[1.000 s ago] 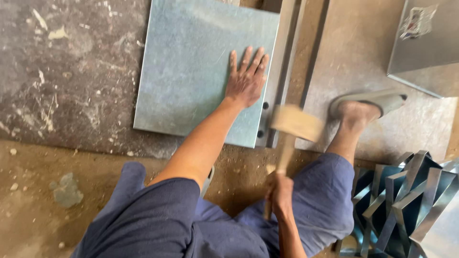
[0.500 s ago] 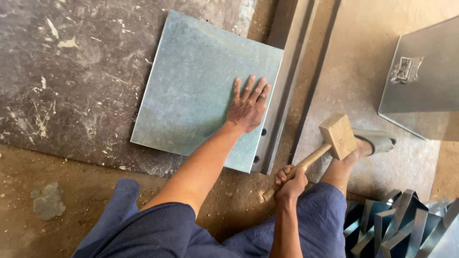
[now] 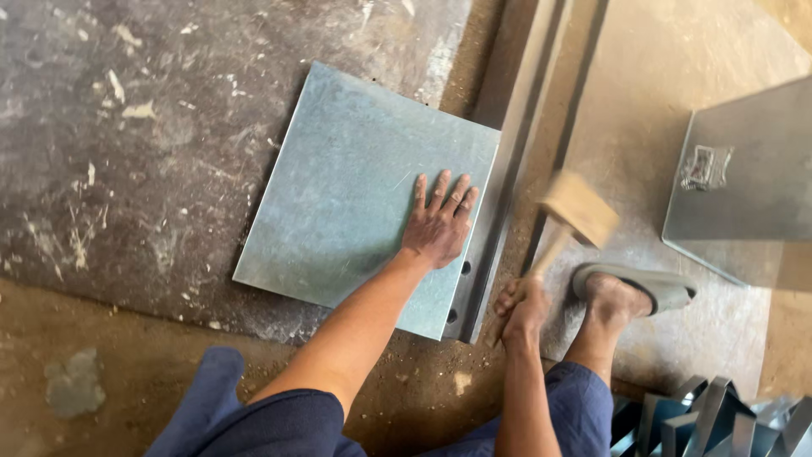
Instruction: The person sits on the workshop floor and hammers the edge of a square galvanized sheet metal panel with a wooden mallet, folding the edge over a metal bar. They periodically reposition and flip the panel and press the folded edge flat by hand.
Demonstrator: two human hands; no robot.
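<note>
From my remote seat I watched the square metal sheet (image 3: 355, 190) lying flat on the dark, paint-flecked floor slab (image 3: 127, 144), turned a little so one corner pointed up and away. It looked grey-blue and dull, faintly mottled, with fine scratches near its right side and a thin bright edge. Its right edge sat against a long steel angle bar (image 3: 507, 161) that ran up and away; two small holes showed near the bar's lower end.

The left hand (image 3: 440, 228) was pressed flat on the sheet's lower right part, fingers spread and straight, gripping nothing. The right hand (image 3: 523, 309) was clenched around the handle of a wooden mallet (image 3: 579, 210), whose pale block head was blurred, up in the air just right of the bar. I could not tell whether it was touching anything.

Just beside that hand, a foot in a grey sandal (image 3: 651, 288) rested on the sandy floor. A grey metal box (image 3: 753, 186) stood at the right, and folded metal pieces (image 3: 710, 419) lay in the lower right corner.
</note>
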